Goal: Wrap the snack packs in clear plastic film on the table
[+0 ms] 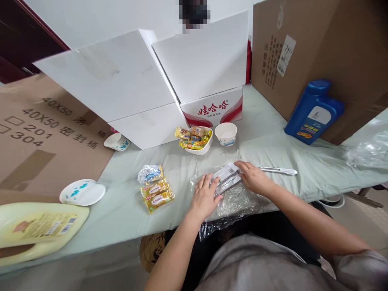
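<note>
Touching packaging [226, 177] (silvery); both hands [203, 197] [252, 177]

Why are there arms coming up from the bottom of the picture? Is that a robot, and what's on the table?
No robot here: it's a person with bare hands. A camera on their head looks down, so their arms come in at the bottom. The left hand and right hand touch a silvery package on clear plastic; I can't tell whether they grip it or just press. Also on the table are a white bowl of snacks, a paper cup, yellow packets, a slim white tool and a blue bottle.
</note>
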`<state>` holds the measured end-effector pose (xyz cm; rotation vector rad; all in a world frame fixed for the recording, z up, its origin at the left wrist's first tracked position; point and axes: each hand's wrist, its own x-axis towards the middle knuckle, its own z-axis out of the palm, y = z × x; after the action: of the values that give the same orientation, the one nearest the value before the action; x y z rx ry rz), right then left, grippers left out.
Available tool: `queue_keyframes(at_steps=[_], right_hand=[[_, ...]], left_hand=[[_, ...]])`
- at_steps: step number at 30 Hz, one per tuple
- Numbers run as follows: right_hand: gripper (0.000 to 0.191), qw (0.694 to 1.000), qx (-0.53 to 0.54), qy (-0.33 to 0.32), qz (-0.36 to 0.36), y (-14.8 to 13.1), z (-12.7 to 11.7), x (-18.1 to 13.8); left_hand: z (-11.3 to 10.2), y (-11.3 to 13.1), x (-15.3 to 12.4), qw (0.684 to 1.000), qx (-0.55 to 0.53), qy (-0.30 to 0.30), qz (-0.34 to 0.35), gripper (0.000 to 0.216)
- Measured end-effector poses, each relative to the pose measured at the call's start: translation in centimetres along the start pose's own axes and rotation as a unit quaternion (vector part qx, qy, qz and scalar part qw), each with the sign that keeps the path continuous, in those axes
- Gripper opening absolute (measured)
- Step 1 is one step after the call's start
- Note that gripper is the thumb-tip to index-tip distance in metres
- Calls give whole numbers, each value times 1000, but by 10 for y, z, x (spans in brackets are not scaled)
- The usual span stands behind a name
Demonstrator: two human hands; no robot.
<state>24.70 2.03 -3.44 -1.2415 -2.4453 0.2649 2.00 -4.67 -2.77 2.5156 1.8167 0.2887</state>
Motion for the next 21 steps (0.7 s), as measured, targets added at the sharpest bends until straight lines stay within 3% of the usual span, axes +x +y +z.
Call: queue_keyframes(at_steps=[5, 11, 16, 21], right_hand=[[41, 999, 30, 39, -23, 13, 32, -5], [50, 998, 36, 48, -24, 17, 35, -7], [85, 999, -30, 15, -9, 15, 43, -7], [76, 997, -68, -35, -3, 11, 44, -7]], left_hand=[[3, -10, 8, 1000, -10, -24, 14, 51], [-14, -28, 25, 994, -92, -55, 33, 41], [-15, -63, 39, 966, -243, -77, -37, 34], [-3, -74, 52, 950, -288, -10, -125, 37]])
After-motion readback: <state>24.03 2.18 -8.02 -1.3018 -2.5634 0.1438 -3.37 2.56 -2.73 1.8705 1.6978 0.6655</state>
